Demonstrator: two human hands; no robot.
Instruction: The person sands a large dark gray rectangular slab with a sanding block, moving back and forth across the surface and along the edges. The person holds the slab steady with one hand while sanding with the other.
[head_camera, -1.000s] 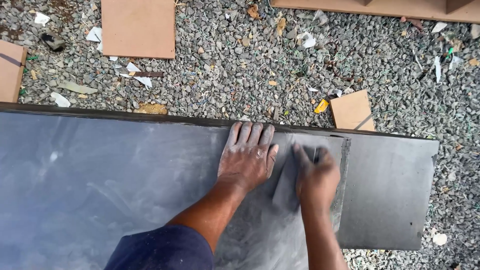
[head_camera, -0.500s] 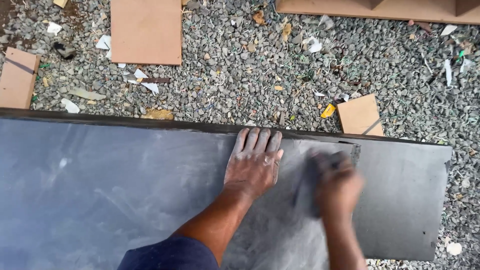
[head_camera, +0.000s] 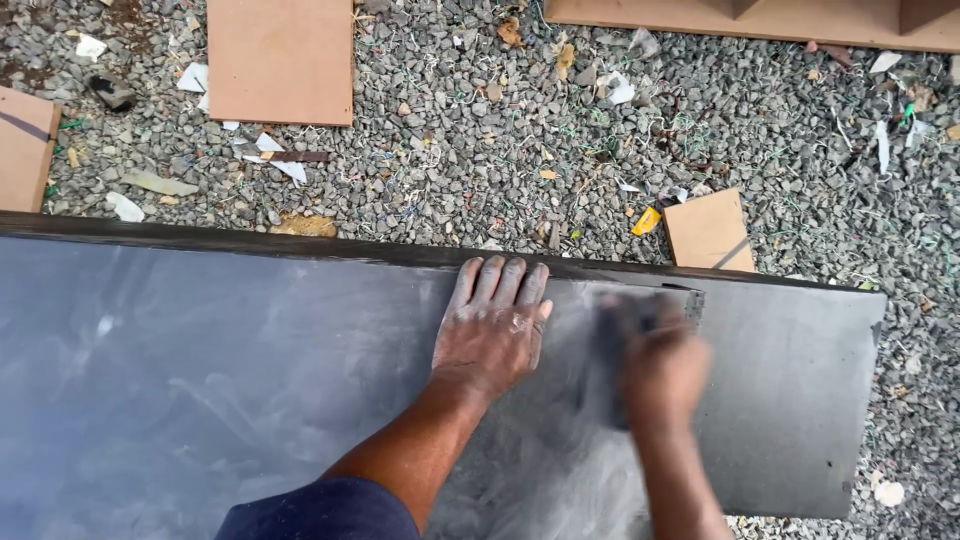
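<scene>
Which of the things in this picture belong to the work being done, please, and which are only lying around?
In use:
dark board, rubbed pale in places
left hand, flat on the board
right hand, blurred, gripping a dark sanding pad

Lying about:
brown panel on the gravel
small brown offcut
yellow scrap
white scraps

Grey gravel (head_camera: 480, 150) covers the ground, littered with white scraps and dry leaves. 1 large brown board (head_camera: 281, 60) lies at top left, 1 small brown square (head_camera: 709, 230) sits near a yellow scrap (head_camera: 646, 221), and a long wooden plank (head_camera: 760, 20) runs along the top right.
</scene>
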